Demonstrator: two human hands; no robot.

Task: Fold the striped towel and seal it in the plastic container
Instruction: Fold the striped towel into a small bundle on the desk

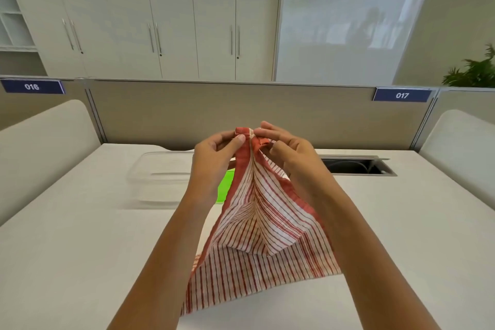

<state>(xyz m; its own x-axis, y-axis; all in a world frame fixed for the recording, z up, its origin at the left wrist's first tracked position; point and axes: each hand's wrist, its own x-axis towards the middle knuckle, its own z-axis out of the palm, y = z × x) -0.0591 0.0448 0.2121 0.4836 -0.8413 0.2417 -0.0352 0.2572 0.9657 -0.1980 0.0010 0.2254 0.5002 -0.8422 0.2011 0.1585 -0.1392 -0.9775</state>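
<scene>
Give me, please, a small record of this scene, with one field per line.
left hand: pinches the towel's top edge
right hand: pinches the same edge, beside the left grip
red-and-white striped cloth towel: lifted, lower end on the white table
clear rectangular plastic container: on the table behind the left hand
bright green flat object: partly hidden behind the towel

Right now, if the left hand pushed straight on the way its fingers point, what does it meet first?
The left hand points rightward, so probably the right hand, pinching the same top edge of the striped towel. The two nearly touch; depth is unclear.
</scene>
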